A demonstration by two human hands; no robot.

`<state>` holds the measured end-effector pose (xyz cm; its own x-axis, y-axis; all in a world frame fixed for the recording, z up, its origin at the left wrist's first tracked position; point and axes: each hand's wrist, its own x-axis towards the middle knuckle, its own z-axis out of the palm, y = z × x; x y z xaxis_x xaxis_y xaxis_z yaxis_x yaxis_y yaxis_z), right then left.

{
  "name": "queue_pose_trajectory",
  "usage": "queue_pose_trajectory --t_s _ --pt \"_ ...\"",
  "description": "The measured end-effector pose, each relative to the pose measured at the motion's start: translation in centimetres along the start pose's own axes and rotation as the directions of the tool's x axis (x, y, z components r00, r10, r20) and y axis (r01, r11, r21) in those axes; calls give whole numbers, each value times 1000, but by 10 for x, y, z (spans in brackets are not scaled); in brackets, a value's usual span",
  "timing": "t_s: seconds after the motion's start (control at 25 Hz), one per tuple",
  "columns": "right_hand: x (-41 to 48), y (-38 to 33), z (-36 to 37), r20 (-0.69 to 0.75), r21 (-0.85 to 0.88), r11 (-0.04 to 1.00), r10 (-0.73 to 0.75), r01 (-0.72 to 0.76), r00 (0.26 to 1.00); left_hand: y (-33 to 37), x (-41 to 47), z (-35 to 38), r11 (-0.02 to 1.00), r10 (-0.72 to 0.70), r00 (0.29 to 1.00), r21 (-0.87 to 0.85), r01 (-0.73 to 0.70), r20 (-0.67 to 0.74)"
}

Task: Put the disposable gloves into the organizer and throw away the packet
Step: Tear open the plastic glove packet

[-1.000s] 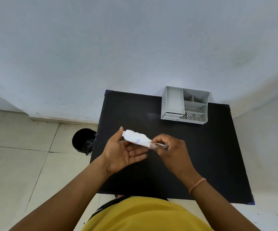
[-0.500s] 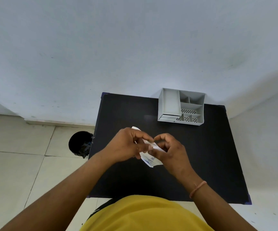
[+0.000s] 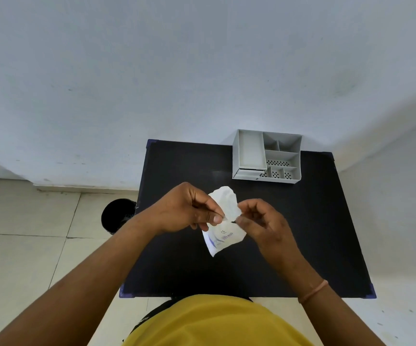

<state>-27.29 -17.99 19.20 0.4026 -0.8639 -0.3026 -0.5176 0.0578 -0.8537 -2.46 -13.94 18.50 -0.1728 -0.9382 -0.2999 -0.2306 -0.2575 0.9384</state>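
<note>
A white packet of disposable gloves (image 3: 223, 228) with blue print hangs above the middle of the black table (image 3: 326, 233). My left hand (image 3: 189, 211) pinches it at mid-height from the left. My right hand (image 3: 262, 221) pinches the same spot from the right. The packet's upper part stands up crumpled between the two hands, its lower part hangs below them. The gloves inside are hidden. A grey organizer (image 3: 268, 157) with several compartments stands at the table's far edge, right of centre, apart from both hands.
A black waste bin (image 3: 117, 216) stands on the tiled floor just left of the table. A pale wall rises behind the table. My yellow shirt (image 3: 214, 320) fills the bottom of the view.
My left hand went from open under the packet to pinching it. The packet turned from lying across my palm to hanging upright between both hands.
</note>
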Motion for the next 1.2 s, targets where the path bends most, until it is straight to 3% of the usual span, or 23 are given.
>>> queue_pose_trajectory --t_s 0.08,0.16,0.24,0.32,0.44,0.52,0.56,0.64,0.72,0.76,0.84,0.88,0.92,0.96,1.08,1.2 --pt "3 -2 2 -169 -228 956 -225 185 960 0 2 -2 999 -4 1000 40 3 27" --pt "14 -12 8 -85 -392 870 -357 298 930 3 4 -4 998 -8 1000 62 7 27" --pt "26 -26 20 162 -432 864 -209 260 964 4 2 -9 997 -9 1000 71 8 24" --pt "36 -31 27 363 -481 853 -15 202 932 8 4 -5 995 -20 997 100 13 73" --pt "37 -30 35 499 -514 834 99 202 861 3 3 -3 981 -17 987 192 -14 161" --pt "33 -32 34 511 -519 837 139 175 848 -2 -2 -5 983 -21 986 183 -9 164" --pt "31 -31 30 495 -493 858 141 144 858 -4 -6 -5 992 -30 993 128 15 111" --pt "28 -24 19 435 -391 919 126 60 892 -10 -15 -4 994 -75 985 -93 61 -157" --pt "21 -17 8 404 -274 962 119 -4 907 -31 -21 -8 959 -219 877 -260 113 -428" --pt "17 -13 2 398 -194 981 93 -15 913 -42 -24 -10 919 -318 855 -354 173 -410" --pt "10 -12 -8 393 -12 1000 4 0 919 -55 -28 -10 708 -473 878 -623 332 -69" --pt "7 -11 -11 392 45 999 -28 11 919 -57 -31 -7 563 -475 873 -723 401 114" --pt "6 -8 -12 373 65 998 -29 5 927 -59 -33 -3 475 -437 875 -773 421 208" --pt "6 -2 -11 321 53 999 -8 -10 947 -62 -33 1 441 -389 888 -797 413 245" --pt "9 20 -1 156 14 986 162 -166 974 -78 -27 9 489 -338 918 -794 361 209" --pt "10 32 1 225 77 945 294 -318 929 -86 -22 7 523 -341 917 -769 367 206"
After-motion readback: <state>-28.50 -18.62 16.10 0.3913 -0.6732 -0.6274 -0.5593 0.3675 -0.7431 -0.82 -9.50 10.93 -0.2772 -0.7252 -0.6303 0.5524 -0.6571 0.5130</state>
